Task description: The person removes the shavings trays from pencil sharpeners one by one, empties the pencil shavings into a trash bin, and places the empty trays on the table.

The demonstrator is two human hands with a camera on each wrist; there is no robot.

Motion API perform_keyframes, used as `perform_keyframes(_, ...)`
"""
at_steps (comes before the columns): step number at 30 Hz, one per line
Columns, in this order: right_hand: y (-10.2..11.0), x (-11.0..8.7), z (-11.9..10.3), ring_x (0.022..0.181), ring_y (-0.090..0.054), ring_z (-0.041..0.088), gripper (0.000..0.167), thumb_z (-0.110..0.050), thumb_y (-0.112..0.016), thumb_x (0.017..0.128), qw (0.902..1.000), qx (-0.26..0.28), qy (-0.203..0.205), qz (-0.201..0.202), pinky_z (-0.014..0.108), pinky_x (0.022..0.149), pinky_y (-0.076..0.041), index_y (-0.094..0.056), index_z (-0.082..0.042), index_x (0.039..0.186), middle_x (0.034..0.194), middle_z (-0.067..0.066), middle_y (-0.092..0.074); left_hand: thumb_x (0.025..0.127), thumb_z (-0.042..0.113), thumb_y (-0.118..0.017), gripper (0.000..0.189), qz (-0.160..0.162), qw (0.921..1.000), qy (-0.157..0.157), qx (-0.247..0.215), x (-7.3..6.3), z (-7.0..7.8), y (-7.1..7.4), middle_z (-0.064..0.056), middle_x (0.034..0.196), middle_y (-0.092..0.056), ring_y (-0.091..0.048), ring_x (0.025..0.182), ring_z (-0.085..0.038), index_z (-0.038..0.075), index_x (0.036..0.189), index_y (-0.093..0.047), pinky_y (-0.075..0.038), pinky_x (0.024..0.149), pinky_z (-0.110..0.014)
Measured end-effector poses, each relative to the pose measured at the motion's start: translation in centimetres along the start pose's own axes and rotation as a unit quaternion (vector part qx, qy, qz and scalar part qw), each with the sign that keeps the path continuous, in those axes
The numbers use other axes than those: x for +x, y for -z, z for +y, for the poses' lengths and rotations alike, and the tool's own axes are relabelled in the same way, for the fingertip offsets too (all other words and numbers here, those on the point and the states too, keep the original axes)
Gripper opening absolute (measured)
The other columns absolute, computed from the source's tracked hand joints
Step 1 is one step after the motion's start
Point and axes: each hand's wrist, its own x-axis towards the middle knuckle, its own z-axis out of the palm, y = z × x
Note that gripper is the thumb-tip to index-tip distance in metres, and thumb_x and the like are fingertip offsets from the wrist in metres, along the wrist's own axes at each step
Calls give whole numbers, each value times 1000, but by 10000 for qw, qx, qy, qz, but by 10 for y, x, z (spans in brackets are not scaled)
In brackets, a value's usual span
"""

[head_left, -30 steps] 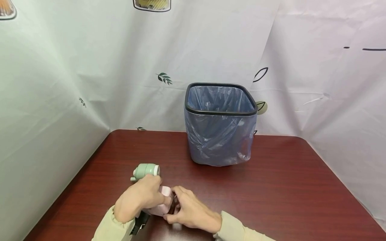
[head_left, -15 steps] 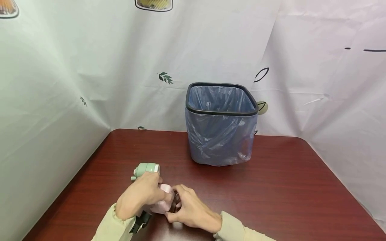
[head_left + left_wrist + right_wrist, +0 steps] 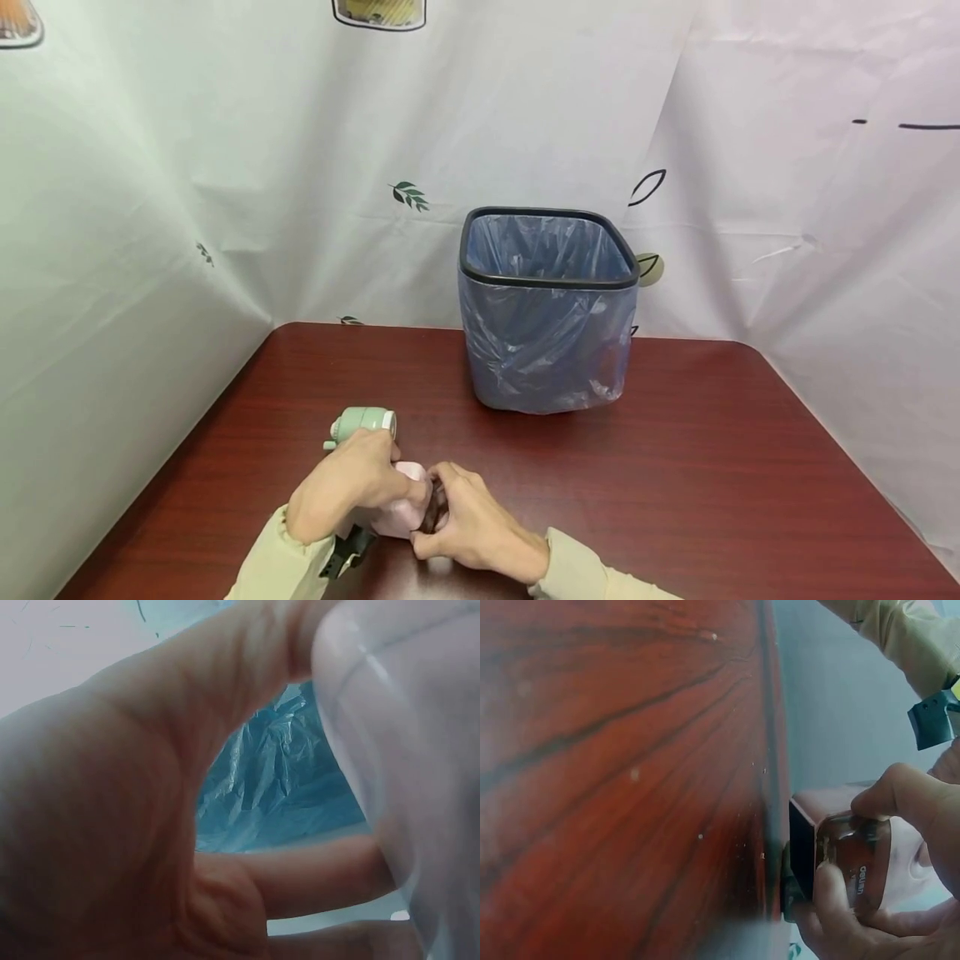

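A pink, rounded, box-shaped pencil sharpener (image 3: 397,521) is at the near left of the table. My left hand (image 3: 345,483) grips its body from above, and in the left wrist view the pale body (image 3: 405,712) lies against the fingers. My right hand (image 3: 476,525) holds the right end. There, in the right wrist view, thumb and fingers pinch the dark see-through drawer (image 3: 859,862), which bears small pale lettering. A black base faces the table. Just beyond the left hand lies a green cylinder (image 3: 363,419) with a white end and a small knob.
A bin (image 3: 551,350) lined with a bluish plastic bag stands at the back of the dark red wooden table (image 3: 712,475). White printed cloth (image 3: 547,100) hangs behind and at both sides. A black wrist strap (image 3: 348,552) is near the left sleeve.
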Motion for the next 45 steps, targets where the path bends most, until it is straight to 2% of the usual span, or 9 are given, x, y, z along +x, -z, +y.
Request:
perform_keyframes(5, -1, 0, 1, 64, -53, -6, 41, -13, -72, 60, 9999, 162, 25, -12, 11, 56, -45, -52, -15, 95, 80, -14, -51, 52, 31, -71, 31, 9, 10000, -11, 36, 0, 1, 0, 6, 50, -34, -36, 50, -11, 15, 48, -45, -31, 44, -24)
perform_keyframes(11, 0, 0, 2, 65, -54, -5, 41, -11, -72, 60, 9996, 232, 162, 89, 12, 57, -46, -52, -14, 96, 79, -14, -52, 52, 32, -72, 30, 9, 9999, 100, -14, 0, 2, 0, 4, 52, -38, -40, 51, -12, 13, 51, -48, -33, 45, -25)
perform_keyframes(16, 1, -1, 0, 66, -52, -4, 43, -15, -73, 56, 10000, -5, -10, 98, 11, 56, -43, -51, -16, 93, 77, -15, -52, 51, 33, -72, 28, -35, 10000, 70, 49, -1, 3, 0, 3, 54, -45, -43, 53, -13, 13, 51, -53, -37, 47, -25)
perform_keyframes(21, 3, -3, -2, 64, -51, -3, 42, -20, -74, 55, 9995, -282, -134, 61, 10, 53, -41, -51, -19, 91, 75, -15, -52, 51, 34, -72, 27, -73, 9999, 106, 72, -2, 5, 0, 4, 53, -46, -43, 53, -12, 13, 50, -54, -37, 47, -25)
perform_keyframes(26, 5, -3, -4, 65, -50, -3, 43, -23, -74, 55, 9986, -518, -104, -26, 9, 54, -41, -50, -19, 91, 79, -15, -50, 52, 33, -72, 28, -120, 9998, 151, 61, -4, 5, 1, 3, 55, -46, -44, 53, -12, 13, 50, -52, -38, 47, -25)
perform_keyframes(30, 6, -3, -4, 67, -49, -1, 44, -25, -74, 55, 9974, -721, -40, -45, 9, 55, -40, -51, -16, 91, 81, -13, -49, 51, 30, -72, 26, 14, 9999, 125, 89, -4, 2, 3, 2, 55, -46, -45, 53, -14, 13, 52, -52, -39, 48, -26)
perform_keyframes(36, 11, -2, 0, 67, -50, 0, 47, -18, -73, 57, 9988, -439, -48, -229, 11, 55, -41, -52, -9, 99, 81, -8, -51, 51, 28, -73, 27, 212, 9989, 252, 346, -5, -6, 8, -3, 63, -51, -47, 59, -19, 11, 62, -55, -41, 54, -31)
perform_keyframes(45, 17, 2, 3, 70, -52, 0, 46, -15, -72, 59, 9991, -171, -35, -392, 11, 59, -44, -52, -9, 100, 81, -8, -53, 52, 28, -72, 28, 109, 9985, 405, 350, -5, -12, 13, -4, 64, -52, -49, 59, -19, 9, 66, -57, -42, 55, -31)
